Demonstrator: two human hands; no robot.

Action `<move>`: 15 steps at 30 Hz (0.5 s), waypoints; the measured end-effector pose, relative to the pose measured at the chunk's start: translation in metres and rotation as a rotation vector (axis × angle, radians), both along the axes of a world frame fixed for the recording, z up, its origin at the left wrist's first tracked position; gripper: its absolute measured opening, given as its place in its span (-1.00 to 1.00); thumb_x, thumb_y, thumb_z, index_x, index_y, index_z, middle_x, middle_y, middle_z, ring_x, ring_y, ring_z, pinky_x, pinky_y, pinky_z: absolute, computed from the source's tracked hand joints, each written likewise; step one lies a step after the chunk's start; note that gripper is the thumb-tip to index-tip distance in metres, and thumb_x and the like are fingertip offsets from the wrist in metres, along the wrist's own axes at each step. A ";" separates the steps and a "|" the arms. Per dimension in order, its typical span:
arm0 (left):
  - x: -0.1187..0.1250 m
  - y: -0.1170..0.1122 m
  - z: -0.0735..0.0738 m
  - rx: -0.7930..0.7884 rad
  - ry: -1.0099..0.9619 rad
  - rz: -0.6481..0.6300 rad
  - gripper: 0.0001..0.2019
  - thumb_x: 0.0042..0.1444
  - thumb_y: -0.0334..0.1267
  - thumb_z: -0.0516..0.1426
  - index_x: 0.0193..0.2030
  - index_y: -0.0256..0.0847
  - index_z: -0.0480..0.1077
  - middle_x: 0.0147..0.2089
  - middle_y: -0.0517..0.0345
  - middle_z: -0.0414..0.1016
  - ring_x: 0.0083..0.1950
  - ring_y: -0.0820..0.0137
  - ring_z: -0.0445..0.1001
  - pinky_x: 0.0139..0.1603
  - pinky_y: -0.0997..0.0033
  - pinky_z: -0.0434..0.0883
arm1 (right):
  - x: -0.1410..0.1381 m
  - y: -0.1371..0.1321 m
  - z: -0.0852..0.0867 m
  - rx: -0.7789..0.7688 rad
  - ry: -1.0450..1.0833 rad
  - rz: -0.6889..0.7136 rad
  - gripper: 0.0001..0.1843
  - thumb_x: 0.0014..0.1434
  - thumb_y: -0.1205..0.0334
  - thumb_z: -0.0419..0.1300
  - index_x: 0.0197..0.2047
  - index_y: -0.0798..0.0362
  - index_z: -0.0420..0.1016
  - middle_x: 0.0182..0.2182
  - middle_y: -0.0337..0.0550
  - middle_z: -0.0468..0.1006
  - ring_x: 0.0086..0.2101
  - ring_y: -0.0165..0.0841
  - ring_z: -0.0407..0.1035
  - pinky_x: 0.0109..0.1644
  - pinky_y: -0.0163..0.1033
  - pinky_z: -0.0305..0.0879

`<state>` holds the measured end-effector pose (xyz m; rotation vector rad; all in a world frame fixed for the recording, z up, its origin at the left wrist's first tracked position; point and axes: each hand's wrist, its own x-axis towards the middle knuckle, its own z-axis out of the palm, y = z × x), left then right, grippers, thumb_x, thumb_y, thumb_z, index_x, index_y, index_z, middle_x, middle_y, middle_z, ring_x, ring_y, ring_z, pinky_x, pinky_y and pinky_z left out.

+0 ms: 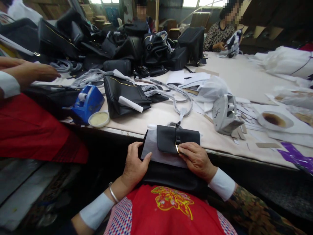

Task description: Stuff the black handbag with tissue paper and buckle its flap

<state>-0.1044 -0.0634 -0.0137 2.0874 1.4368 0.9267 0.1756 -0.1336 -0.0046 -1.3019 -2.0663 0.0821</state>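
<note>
A black handbag (168, 174) lies over the table's front edge, close against the red apron. Its small flap (166, 138) with a strap rests over a sheet of white paper (149, 145). With thumb and fingers, my right hand (198, 160) pinches the gold buckle (177, 148) at the flap's lower edge. My left hand (135, 163) grips the bag's left side, thumb over the paper and fingertips partly hidden behind the edge. A plastic-wrapped handle (184, 109) loops up from the bag onto the table.
Another black bag (124, 94) with a paper roll lies ahead, beside a blue tape dispenser (89, 101) and a round dish (99, 119). A grey tape dispenser (226, 114) stands right. Black bags (132, 45) pile up behind. A co-worker's hands (31, 71) are at left.
</note>
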 end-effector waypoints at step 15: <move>0.006 0.061 -0.014 -1.255 -0.606 -0.569 -0.30 -0.23 -0.09 0.46 0.09 -0.35 0.50 0.03 -0.22 0.62 0.03 -0.01 0.59 0.13 0.05 0.44 | -0.008 -0.007 0.001 -0.122 -0.184 -0.066 -0.57 0.24 0.42 0.13 0.18 0.19 0.44 -0.01 0.16 0.47 -0.02 -0.07 0.33 0.10 0.08 0.38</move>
